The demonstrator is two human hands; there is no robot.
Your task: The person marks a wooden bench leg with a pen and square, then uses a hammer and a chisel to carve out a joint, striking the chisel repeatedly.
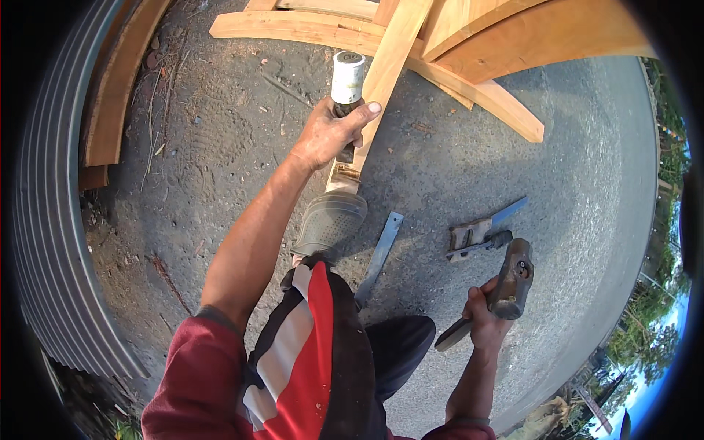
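My left hand [331, 132] grips a chisel [346, 92] with a white-capped handle, held upright against a pale wooden beam [386, 62] that runs down to my foot. My grey shoe [330, 224] presses on the lower end of that beam. My right hand [485, 317] holds a heavy steel hammer [510, 282] by its wooden handle, head raised, at the lower right above the ground.
Curved timber pieces [506, 103] lie joined at the top. A flat metal strip [381, 253] and a metal bracket with a tool [480, 235] rest on the asphalt [572, 191]. Corrugated metal sheet [51, 220] and planks [117, 81] line the left.
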